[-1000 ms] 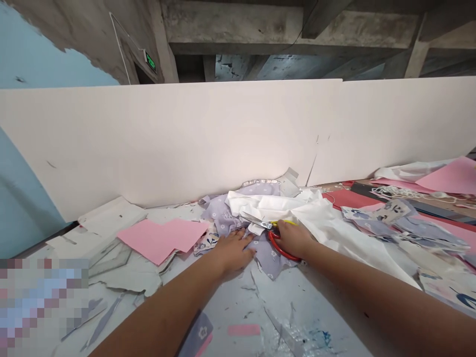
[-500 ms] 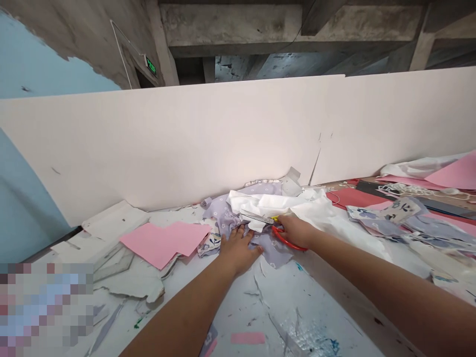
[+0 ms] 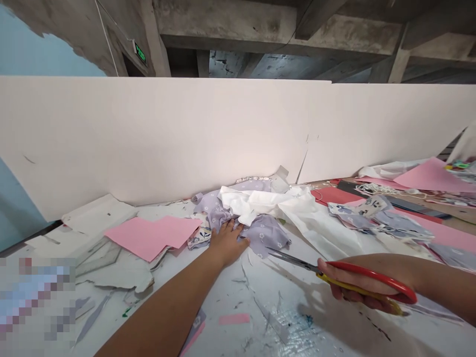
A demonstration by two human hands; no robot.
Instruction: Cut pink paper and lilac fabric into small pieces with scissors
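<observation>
Scissors with red handles (image 3: 372,275) sit clenched in right hand (image 3: 357,286) over the table (image 3: 219,292), stiff and best held by the loops, while open left hand (image 3: 226,243) presses flat on soft, light lilac floral fabric (image 3: 266,238) beside white cloth (image 3: 253,203).

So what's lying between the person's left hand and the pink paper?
In the head view, a floral fabric scrap lies between the left hand and the pink paper, right up against the paper's edge.

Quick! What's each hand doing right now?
Left hand: open, flat on the lilac floral fabric.
Right hand: closed, holding red-handled scissors.
</observation>
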